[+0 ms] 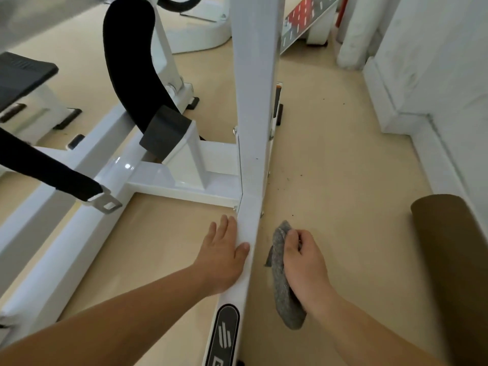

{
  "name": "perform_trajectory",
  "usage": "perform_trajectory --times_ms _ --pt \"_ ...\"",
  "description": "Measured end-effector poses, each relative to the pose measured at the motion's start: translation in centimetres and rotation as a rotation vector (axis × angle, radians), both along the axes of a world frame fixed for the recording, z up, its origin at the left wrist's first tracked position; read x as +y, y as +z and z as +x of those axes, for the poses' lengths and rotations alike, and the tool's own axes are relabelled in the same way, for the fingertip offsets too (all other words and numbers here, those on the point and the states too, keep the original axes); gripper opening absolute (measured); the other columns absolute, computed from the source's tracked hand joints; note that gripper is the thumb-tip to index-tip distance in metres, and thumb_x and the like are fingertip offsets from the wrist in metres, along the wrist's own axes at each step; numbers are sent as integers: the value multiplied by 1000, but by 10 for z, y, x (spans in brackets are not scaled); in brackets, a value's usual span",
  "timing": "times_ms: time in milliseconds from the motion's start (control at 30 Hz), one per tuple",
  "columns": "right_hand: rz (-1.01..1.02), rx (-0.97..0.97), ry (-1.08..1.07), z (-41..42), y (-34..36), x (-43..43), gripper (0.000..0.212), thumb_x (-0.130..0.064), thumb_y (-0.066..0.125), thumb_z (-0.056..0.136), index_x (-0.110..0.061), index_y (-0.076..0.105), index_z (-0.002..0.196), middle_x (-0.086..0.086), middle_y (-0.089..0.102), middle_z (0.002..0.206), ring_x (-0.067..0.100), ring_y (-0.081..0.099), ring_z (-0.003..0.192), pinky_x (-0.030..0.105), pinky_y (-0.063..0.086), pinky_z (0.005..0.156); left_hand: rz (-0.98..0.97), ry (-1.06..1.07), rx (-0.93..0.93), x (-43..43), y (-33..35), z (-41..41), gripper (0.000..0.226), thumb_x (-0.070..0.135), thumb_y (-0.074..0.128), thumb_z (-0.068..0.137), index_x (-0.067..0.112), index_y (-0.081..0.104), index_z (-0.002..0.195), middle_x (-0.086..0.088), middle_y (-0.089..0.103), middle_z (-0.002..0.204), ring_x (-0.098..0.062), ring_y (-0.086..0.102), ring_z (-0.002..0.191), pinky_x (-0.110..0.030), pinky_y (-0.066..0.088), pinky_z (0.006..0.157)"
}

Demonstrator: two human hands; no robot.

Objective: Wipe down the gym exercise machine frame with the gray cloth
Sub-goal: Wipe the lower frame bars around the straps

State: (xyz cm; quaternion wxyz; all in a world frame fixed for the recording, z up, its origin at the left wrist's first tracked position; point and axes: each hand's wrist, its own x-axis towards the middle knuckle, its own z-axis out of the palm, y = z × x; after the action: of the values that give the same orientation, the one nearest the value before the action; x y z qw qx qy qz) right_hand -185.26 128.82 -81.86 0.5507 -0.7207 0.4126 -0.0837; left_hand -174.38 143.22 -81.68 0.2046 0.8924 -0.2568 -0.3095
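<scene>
On my feed the white frame rail point(248, 225) runs along the floor point(343, 159) from the bottom edge up to the upright post point(257, 88), and I take that rail as my reference.

The left hand point(224, 256) lies against the rail's left side, fingers straight and together, with the thumb resting over the rail's top face. The right hand point(303, 265) is just to the right of the rail, its fingers curled round the gray cloth point(284, 294). The cloth is bunched and hangs below the palm, close beside the rail but apart from it. I cannot tell whether it touches the floor. The two hands sit on opposite sides of the rail, not touching each other.

Nearer the camera, a black oval badge point(224, 334) is set in the rail's top face. Left of the rail a crossbar carries a curved black pad point(126, 62), and a black strap point(52, 170) ends in a metal buckle point(105, 203). Right of the rail dark specks point(287, 180) dot the floor, and further right a brown roll point(454, 247) lies near the white wall point(435, 62).
</scene>
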Motion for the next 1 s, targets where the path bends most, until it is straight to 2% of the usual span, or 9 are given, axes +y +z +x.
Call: perform_trajectory --times_ms 167,300,433,467,567,667,800,900,1000 --pt "85 -62 -23 41 -24 31 33 -37 33 109 -25 59 93 1 58 112 18 58 106 39 45 103 -179 -2 49 4 -27 4 70 49 25 109 27 -17 161 14 -9 169 -13 -18 155 -28 -9 125" --pt "80 -113 34 52 -34 52 51 -43 28 110 -17 44 150 0 40 159 14 31 149 41 22 127 -227 -43 81 7 -28 7 59 48 22 109 43 -23 147 29 -17 155 15 -22 142 0 -19 103" --pt "147 -56 86 69 -30 25 61 -46 26 110 -10 26 160 7 29 166 6 28 147 12 15 120 -246 28 167 8 -31 7 70 56 27 105 41 -19 157 28 -15 161 -7 -14 154 -25 -7 124" --pt "192 -58 90 71 -30 21 64 -49 26 110 -14 18 163 4 24 168 8 26 150 16 16 122 -254 41 173 8 -31 7 72 57 28 105 39 -17 158 26 -14 164 -9 -13 155 -31 -5 127" --pt "211 -109 14 64 -31 31 63 -46 37 108 -19 16 161 -2 19 164 16 33 146 35 28 122 -323 52 185 10 -32 7 69 54 29 106 40 -13 158 25 -10 166 -8 -10 157 -39 2 129" --pt "204 -178 -75 39 -38 59 37 -43 47 105 -27 37 137 -1 44 139 12 56 119 39 49 106 -367 71 170 13 -35 4 60 58 23 105 49 -9 155 29 -5 165 -2 -10 155 -35 -1 129" --pt "56 -168 -81 25 -43 79 25 -61 44 100 -50 50 122 -26 63 121 -4 61 110 23 52 94 -369 177 76 43 -46 -7 62 68 20 99 49 15 158 27 13 167 10 2 152 -31 6 129" --pt "-47 -61 35 40 -42 65 59 -58 30 105 -32 34 158 -18 32 163 4 20 154 28 19 124 -357 241 57 63 -49 -17 60 67 22 100 49 22 157 26 17 166 11 5 151 -25 7 126" --pt "46 28 97 52 -36 43 61 -50 20 109 -21 23 163 -5 14 171 12 -5 158 34 -1 128 -321 195 44 65 -41 -19 61 67 20 99 50 22 158 25 15 166 10 3 152 -17 3 121"
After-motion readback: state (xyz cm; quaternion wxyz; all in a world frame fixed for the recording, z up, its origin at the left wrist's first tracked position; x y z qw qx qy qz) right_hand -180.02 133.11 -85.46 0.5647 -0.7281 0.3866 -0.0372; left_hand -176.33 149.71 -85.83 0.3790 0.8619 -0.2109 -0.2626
